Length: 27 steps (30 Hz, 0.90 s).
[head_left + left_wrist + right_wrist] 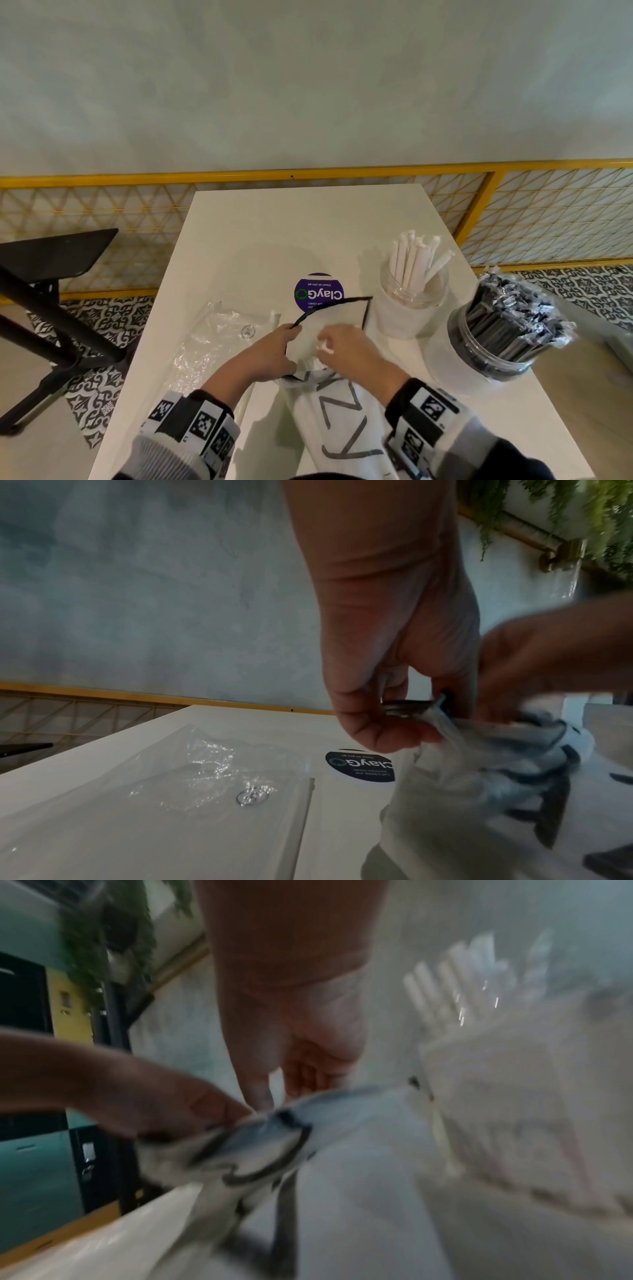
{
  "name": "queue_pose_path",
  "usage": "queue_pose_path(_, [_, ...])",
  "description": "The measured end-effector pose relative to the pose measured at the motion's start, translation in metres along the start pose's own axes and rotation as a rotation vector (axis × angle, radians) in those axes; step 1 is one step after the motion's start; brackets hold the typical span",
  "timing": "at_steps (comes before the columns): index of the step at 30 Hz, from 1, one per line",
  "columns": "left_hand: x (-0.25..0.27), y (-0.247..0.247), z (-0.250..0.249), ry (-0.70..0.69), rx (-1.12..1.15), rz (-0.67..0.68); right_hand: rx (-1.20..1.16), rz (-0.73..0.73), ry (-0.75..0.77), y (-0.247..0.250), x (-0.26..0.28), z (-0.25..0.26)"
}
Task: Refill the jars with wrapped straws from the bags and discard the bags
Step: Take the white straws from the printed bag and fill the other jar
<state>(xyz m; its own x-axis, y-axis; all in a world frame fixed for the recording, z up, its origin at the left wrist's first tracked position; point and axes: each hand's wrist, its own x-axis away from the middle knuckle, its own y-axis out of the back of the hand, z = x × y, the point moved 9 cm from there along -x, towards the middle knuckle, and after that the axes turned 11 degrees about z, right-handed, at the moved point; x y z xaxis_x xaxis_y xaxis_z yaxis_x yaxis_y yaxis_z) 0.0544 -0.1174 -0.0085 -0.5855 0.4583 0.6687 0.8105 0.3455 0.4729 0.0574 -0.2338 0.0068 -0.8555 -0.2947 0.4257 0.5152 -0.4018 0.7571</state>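
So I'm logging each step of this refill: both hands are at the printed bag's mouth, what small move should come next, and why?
Probably draw the white straws out of the printed bag and carry them to the jar of white straws. The left hand holds the bag's black-edged mouth open, the right hand already pinches straw ends there, and that jar looks part empty.

Grey ribbed sleeves [164, 455], dark cuffs [407, 389]; white wrist bands [202, 426] with black square markers; bare hands.

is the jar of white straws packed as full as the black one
No: in the head view the jar of white straws holds a loose handful with open space around it, while the jar of black straws is crammed to overflowing.
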Motion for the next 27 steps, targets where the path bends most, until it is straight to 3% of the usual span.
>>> queue_pose_path(2, [-0.001, -0.002, 0.001, -0.009, -0.01, 0.011, 0.18, 0.198, -0.186, -0.035, -0.009, -0.017])
queue_pose_path(5, [-0.001, -0.003, 0.006, 0.001, -0.007, 0.02, 0.265, 0.298, -0.283, -0.057, -0.013, -0.025])
queue_pose_path(15, [-0.001, 0.0, 0.015, 0.043, -0.018, 0.006, 0.066, 0.254, -0.314, -0.067, -0.025, -0.03])
queue_pose_path(23, [-0.002, 0.0, 0.014, 0.057, -0.04, 0.013, -0.126, 0.196, -0.261, -0.049, -0.023, -0.035])
queue_pose_path(27, [-0.002, 0.0, 0.013, 0.066, -0.058, 0.019, -0.342, 0.086, -0.138, -0.026, -0.022, -0.029])
